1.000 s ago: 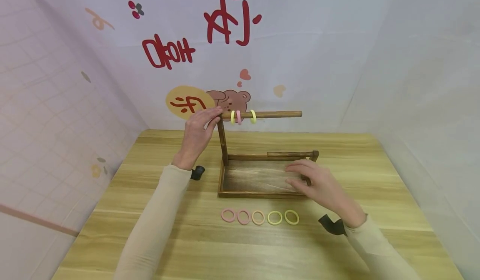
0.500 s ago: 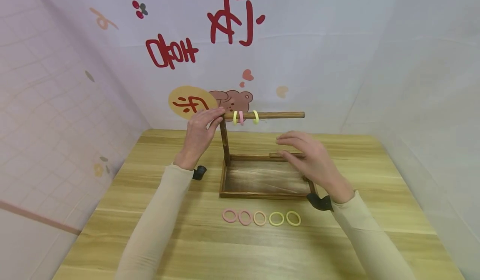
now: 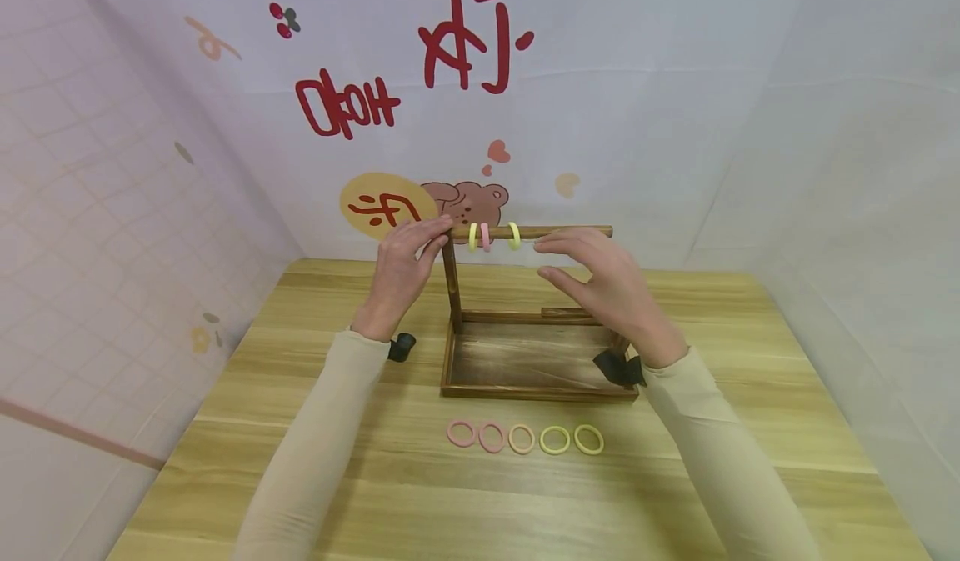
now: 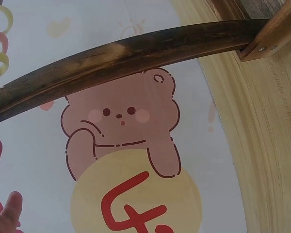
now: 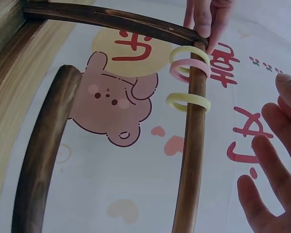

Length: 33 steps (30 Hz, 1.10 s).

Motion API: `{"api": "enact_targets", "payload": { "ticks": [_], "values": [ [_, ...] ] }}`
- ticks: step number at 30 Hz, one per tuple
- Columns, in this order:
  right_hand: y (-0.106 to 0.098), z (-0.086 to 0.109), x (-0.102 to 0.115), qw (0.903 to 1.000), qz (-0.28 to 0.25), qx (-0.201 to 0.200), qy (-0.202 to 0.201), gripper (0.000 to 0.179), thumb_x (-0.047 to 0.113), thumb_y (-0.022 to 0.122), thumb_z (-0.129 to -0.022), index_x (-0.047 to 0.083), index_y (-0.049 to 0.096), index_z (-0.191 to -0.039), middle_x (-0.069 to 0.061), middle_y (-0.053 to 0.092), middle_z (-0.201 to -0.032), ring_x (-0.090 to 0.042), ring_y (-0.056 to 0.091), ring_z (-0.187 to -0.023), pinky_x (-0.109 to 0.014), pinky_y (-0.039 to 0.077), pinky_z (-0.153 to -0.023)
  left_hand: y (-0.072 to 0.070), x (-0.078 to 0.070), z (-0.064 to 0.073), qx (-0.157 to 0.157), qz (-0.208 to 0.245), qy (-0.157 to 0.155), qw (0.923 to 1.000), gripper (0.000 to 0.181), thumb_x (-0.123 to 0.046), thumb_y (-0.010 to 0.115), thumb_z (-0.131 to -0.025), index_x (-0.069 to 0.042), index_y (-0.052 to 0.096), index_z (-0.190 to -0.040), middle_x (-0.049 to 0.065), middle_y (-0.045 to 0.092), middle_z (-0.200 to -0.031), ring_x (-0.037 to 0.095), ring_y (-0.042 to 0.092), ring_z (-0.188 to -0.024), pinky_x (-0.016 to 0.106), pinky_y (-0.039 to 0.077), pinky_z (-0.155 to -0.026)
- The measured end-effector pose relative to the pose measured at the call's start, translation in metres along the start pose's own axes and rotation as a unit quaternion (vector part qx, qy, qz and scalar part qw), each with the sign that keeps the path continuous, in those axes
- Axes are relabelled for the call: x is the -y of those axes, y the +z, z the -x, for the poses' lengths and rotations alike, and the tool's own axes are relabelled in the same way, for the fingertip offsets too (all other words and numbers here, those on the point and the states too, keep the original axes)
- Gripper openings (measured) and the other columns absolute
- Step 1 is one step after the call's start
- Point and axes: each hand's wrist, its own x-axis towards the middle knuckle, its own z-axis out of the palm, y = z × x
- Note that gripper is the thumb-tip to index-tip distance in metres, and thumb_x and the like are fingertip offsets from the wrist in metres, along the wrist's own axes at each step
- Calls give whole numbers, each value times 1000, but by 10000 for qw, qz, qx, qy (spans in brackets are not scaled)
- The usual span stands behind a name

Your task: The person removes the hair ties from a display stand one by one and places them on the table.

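While the left hand (image 3: 403,267) grips the brown oblong wooden rack (image 3: 540,393) by its top corner, the right hand (image 3: 611,282), released, hovers beside the rack's rod (image 5: 195,141) bearing two round yellow rings (image 5: 198,100) and one pink ring (image 5: 189,63).

Beyond the wood-grained tabletop (image 3: 390,486), the far wall (image 3: 645,144) bore red lettering (image 3: 504,44), a pinkish bear (image 3: 480,200) and a yellow disc (image 3: 408,188); a grid pattern (image 3: 90,194) crossed the left wall (image 3: 67,498).

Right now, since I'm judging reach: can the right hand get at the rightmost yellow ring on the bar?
Probably yes: the open right hand is close to that yellow ring, and nothing visible blocks the way; the pink ring hangs beyond it.
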Motion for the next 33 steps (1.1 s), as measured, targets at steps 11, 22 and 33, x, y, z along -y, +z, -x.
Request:
{"api": "enact_targets", "payload": {
  "ticks": [11,22,33],
  "values": [
    [11,-21,-10,9992,-1,343,226,37,9,84,-89,6,74,-124,-8,73,-124,-28,61,-123,-49,45,-108,0,1,1,4,-5,-31,10000,28,-9,72,-97,-4,76,-124,10,73,-125,29,71,-113,53,44,-112],
    [19,-32,-23,9970,234,705,216,39,12,84,-90,5,72,-126,-9,75,-122,-34,56,-132,-53,38,-114,0,1,2,29,-42,-85,10000,28,-9,72,-97,-5,75,-125,10,73,-127,29,71,-114,53,43,-113],
    [24,-40,-28,9890,504,1227,651,47,20,81,-93,7,67,-136,-12,68,-136,-33,46,-143,-57,30,-119,0,1,2,11,-40,-138,9999,29,-10,72,-97,-7,75,-126,8,72,-128,27,70,-116,52,42,-114]
  ]
}}
